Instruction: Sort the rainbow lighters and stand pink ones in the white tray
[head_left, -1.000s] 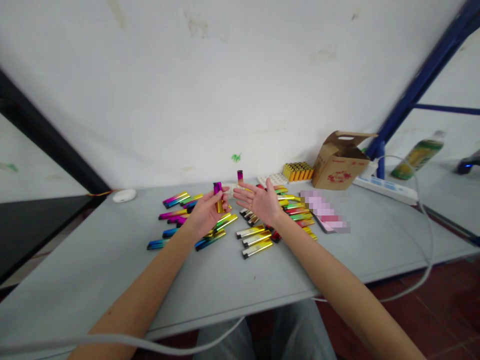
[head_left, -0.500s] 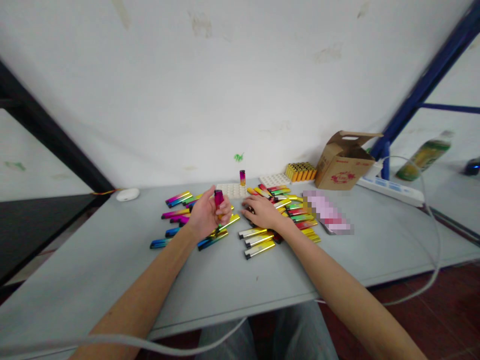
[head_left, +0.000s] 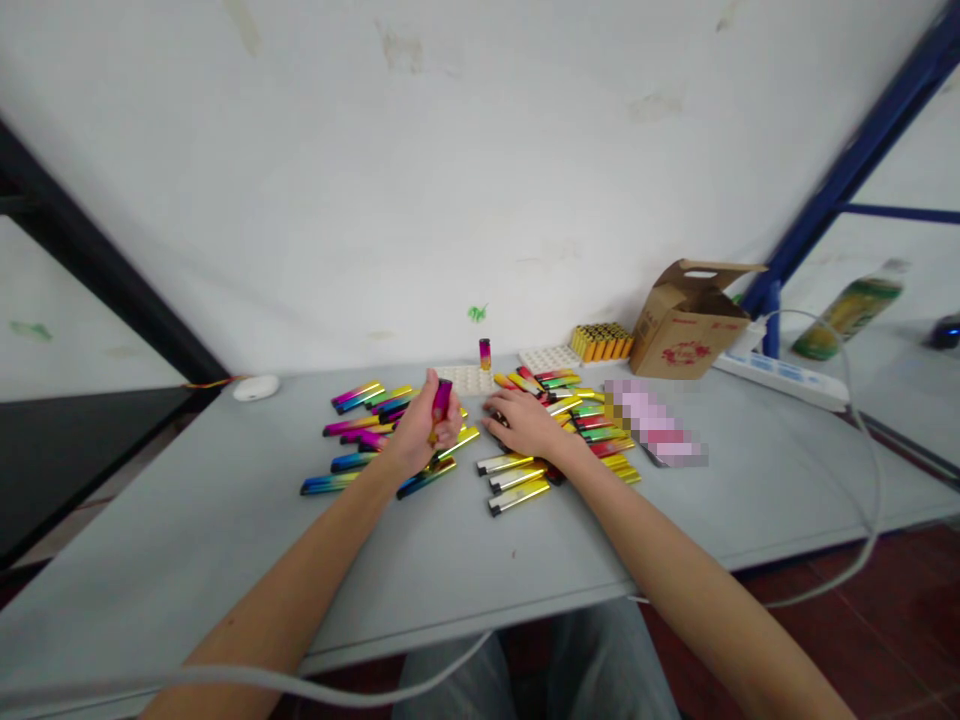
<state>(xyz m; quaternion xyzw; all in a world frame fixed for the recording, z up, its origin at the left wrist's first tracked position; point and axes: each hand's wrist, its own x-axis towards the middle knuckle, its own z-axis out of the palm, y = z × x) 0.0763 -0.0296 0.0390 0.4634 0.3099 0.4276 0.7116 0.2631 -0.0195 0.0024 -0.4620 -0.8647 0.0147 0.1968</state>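
Observation:
My left hand (head_left: pixel 429 425) is closed around a purple-and-yellow lighter (head_left: pixel 442 398), held with its dark top up and tilted to the right. Beneath and beside that hand lie several blue, purple and gold lighters (head_left: pixel 363 422). My right hand (head_left: pixel 523 420) rests palm down over a second pile, its fingers spread and slightly bent on the lighters; what is under the palm is hidden. Close to its wrist lie white-and-yellow lighters (head_left: pixel 517 479). One purple-and-yellow lighter (head_left: pixel 484 354) stands upright at the back of a white holed tray (head_left: pixel 466 379).
Farther right, another white holed tray (head_left: pixel 550 359) sits beside a block of upright yellow lighters (head_left: pixel 602 343). An open cardboard box (head_left: pixel 686 330), a power strip (head_left: pixel 784 381) and a blurred-out pink item (head_left: pixel 656 425) are on the right. A white case (head_left: pixel 256 388) lies left.
My left hand has shifted slightly to the right, and the lighter in it has gone from nearly upright to leaning right. My right hand stays in place.

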